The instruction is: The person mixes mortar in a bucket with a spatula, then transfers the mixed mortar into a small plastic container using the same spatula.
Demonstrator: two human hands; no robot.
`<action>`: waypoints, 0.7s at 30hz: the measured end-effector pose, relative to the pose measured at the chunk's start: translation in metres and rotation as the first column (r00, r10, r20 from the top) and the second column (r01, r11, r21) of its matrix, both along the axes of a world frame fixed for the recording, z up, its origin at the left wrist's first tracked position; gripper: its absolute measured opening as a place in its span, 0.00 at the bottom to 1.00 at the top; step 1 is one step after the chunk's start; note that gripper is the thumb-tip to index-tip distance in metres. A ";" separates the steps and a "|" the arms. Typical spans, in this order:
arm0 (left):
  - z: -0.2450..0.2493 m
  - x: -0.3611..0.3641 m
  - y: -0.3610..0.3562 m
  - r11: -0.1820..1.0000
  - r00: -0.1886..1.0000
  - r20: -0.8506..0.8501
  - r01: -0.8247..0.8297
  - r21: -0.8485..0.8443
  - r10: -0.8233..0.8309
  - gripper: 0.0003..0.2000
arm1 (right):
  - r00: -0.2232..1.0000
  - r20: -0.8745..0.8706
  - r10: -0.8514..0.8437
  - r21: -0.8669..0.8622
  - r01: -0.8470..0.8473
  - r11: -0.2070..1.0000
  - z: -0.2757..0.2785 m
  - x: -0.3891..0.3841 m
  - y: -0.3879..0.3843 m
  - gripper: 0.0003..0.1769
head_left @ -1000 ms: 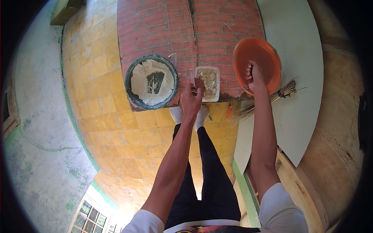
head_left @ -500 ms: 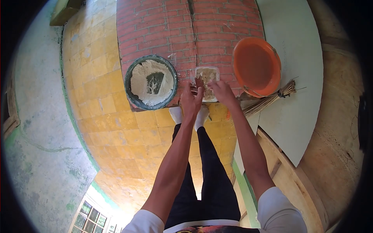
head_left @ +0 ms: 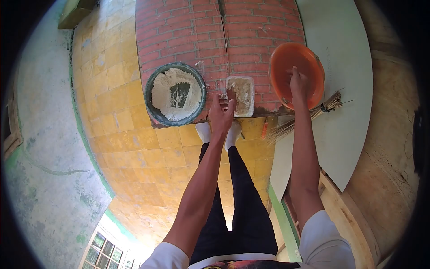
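My left hand [head_left: 221,112] is at the near edge of the brick-patterned tabletop, beside a white rectangular tub [head_left: 248,113] with a pale, lumpy wet mix in it. Its fingers are curled, and a small dark brown piece [head_left: 231,94] shows at the fingertips, too small to name. My right hand [head_left: 299,85] reaches into the orange basin [head_left: 277,87], fingers partly stretched out and nothing visible in them. To the left of my left hand stands a round dark green basin [head_left: 148,96] of white powder, with a bare patch in its middle.
A bundle of thin sticks [head_left: 331,104] lies beside the orange basin, over the table's right corner. A pale board [head_left: 342,89] runs along the right side. My feet [head_left: 233,134] are on yellow floor tiles [head_left: 152,154] under the table edge.
My right hand has left the white tub and moved right into the orange basin. My left hand stays at the tub's left edge with the brown piece.
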State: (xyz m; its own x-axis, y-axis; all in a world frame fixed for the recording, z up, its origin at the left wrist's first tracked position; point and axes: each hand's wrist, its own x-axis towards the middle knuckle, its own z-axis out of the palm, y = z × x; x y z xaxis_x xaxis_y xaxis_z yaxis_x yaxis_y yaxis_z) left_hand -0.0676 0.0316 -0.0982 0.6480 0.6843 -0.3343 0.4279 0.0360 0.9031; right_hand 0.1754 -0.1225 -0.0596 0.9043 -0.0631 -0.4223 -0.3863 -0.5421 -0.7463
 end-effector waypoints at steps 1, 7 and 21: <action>0.001 0.000 0.001 1.000 1.000 -0.009 0.010 0.004 -0.010 0.17 | 0.998 -0.053 0.045 -0.175 -0.054 0.983 -0.003 0.003 -0.002 0.24; -0.001 -0.002 0.005 1.000 1.000 -0.013 -0.016 -0.012 0.015 0.17 | 0.907 -0.421 0.019 0.374 0.154 0.914 0.011 0.000 -0.012 0.20; -0.017 -0.001 -0.002 0.979 0.997 0.010 -0.072 -0.189 0.076 0.11 | 0.839 -0.452 0.302 0.355 -0.141 0.924 -0.076 -0.131 0.052 0.29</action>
